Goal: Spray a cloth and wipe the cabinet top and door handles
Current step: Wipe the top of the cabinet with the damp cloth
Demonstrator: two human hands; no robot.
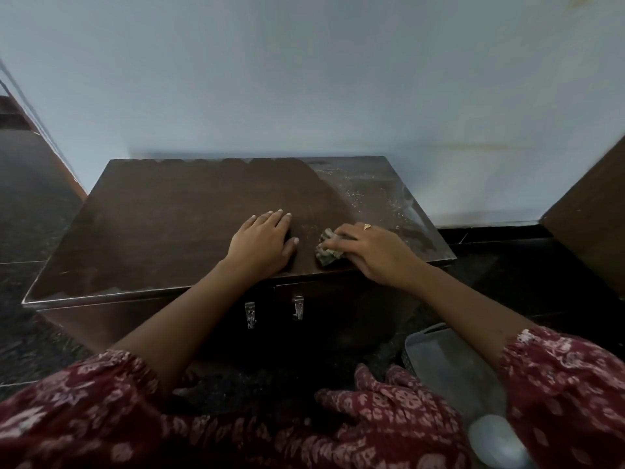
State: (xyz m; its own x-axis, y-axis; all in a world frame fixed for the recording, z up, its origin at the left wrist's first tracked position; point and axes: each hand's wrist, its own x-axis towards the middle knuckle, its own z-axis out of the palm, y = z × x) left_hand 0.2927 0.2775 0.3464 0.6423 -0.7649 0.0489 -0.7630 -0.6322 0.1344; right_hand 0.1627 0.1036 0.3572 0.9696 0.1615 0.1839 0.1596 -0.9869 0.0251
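A low dark-brown cabinet stands against the pale wall, and its top (162, 218) fills the middle of the view. My left hand (262, 243) lies flat on the top with fingers spread, holding nothing. My right hand (368, 253) presses a small crumpled greenish cloth (327, 248) onto the top near the front edge. The right rear part of the top (378, 194) looks dusty and speckled; the left part looks darker. Two metal door handles (250, 314) (298, 308) hang on the cabinet front below the edge. No spray bottle is clearly visible.
A grey plastic bin or tray (449, 363) sits on the dark floor at lower right, with a pale rounded object (497, 441) beside it. Dark wooden furniture (595, 214) stands at the right, and another dark piece (30, 157) at the left. My patterned red clothing covers the bottom.
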